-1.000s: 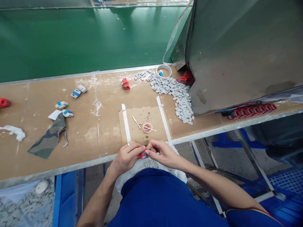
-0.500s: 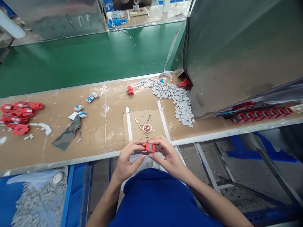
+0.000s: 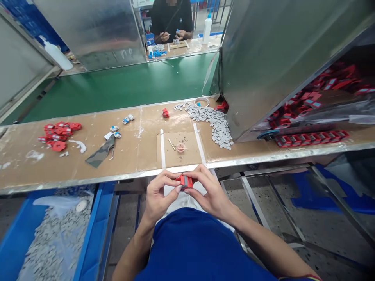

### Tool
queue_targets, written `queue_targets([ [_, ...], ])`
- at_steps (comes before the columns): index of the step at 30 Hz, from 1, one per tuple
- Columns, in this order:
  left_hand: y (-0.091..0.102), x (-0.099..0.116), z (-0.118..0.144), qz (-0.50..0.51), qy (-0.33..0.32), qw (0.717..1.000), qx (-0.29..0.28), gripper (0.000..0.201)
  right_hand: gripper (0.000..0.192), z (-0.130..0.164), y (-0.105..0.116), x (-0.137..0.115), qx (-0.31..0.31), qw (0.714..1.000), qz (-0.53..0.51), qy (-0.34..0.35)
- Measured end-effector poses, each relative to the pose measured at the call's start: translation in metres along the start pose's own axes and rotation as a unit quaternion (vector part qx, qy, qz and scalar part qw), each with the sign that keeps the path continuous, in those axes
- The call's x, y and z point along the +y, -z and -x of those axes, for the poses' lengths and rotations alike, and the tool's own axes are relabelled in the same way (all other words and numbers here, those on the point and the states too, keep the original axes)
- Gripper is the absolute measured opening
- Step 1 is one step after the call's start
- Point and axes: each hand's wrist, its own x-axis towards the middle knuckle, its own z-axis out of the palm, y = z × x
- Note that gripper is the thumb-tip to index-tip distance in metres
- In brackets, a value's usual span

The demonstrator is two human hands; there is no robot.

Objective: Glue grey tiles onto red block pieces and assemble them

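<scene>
Red pile: small moulded plastic pieces lying heaped at the bench's far left.
Cloth scrap: a flat camouflage strip lying limp on the brown board.
Left hand: curling shut, fingertips pinching the red block's left end.
Red block: a small boxy plastic part with a grey face, sitting between both hands, just below the bench edge.
Right hand: closing round the block's right end.
Grey chips: flat square pieces spreading in a loose drift.

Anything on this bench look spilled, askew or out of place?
Small grey pieces lie spread loose across the bench beside the metal housing. A camouflage scrap lies crooked. Both hands hold the red part normally.
</scene>
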Motion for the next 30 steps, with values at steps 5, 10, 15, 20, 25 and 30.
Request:
queue_targets([
  [5, -0.001, 0.010, 0.030, 0.015, 0.030, 0.999, 0.020, 0.010, 0.030, 0.023, -0.013, -0.009, 0.008, 0.999, 0.006, 0.034],
  [10, 0.004, 0.019, 0.046, -0.037, 0.045, 0.998, 0.028, 0.003, 0.026, 0.032, -0.028, -0.003, 0.006, 0.997, -0.073, -0.020],
  [15, -0.001, 0.010, 0.051, -0.104, 0.043, 0.993, 0.039, 0.032, 0.033, 0.031, -0.039, 0.009, 0.002, 0.943, -0.296, -0.152],
  [20, -0.004, -0.002, 0.043, -0.173, 0.035, 0.984, 0.014, 0.039, 0.032, 0.027, -0.033, 0.020, 0.030, 0.954, -0.248, -0.165],
  [25, 0.002, -0.008, 0.018, -0.203, -0.029, 0.976, -0.068, 0.043, 0.007, 0.008, -0.005, 0.024, -0.015, 0.997, -0.062, -0.045],
  [30, 0.004, -0.016, -0.001, -0.180, -0.052, 0.977, -0.103, 0.043, 0.008, -0.003, 0.009, 0.025, -0.065, 0.996, -0.044, -0.038],
])
